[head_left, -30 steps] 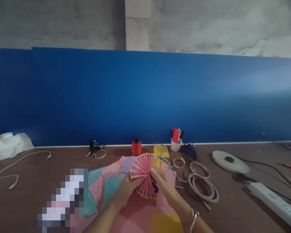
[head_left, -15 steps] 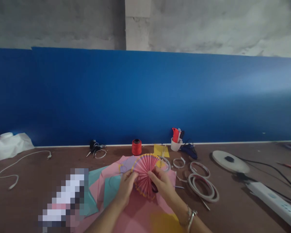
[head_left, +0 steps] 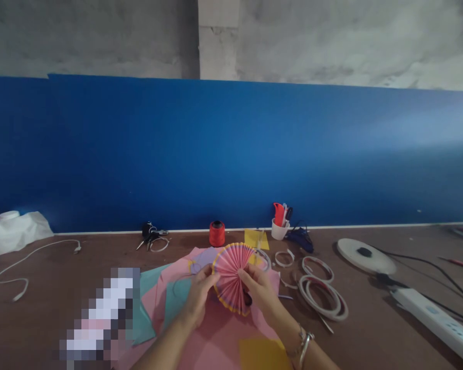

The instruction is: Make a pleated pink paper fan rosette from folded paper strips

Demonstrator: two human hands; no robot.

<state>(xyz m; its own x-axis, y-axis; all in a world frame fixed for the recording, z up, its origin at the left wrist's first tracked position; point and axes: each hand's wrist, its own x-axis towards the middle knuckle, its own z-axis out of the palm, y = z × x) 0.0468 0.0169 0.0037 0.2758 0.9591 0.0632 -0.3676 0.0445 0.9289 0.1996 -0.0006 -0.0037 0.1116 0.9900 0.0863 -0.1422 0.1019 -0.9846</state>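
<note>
A pleated pink paper fan (head_left: 231,280) with a yellow and purple rim is spread nearly into a full circle between my hands. My left hand (head_left: 201,290) pinches its left edge, thumb on top. On the other side, my right hand (head_left: 258,285) grips it near the centre, the thumb pressed on the gathered pleats. Below and around it lie sheets of pink paper (head_left: 208,339), teal paper (head_left: 177,298) and yellow paper (head_left: 264,354). A dark loop, perhaps a scissor handle, shows partly beneath my right hand.
Along the back stand a red thread spool (head_left: 216,234) and a white cup (head_left: 280,229) with pens. Keys (head_left: 150,236) lie left of the spool. Coiled tape strips (head_left: 322,298), a round white disc (head_left: 366,257) and a power strip (head_left: 435,321) are at right. A blue partition (head_left: 231,154) rises behind.
The fan has opened out further and lies rounder and flatter, its left edge now clearer at my left fingers. Both hands keep hold of it and have shifted only slightly.
</note>
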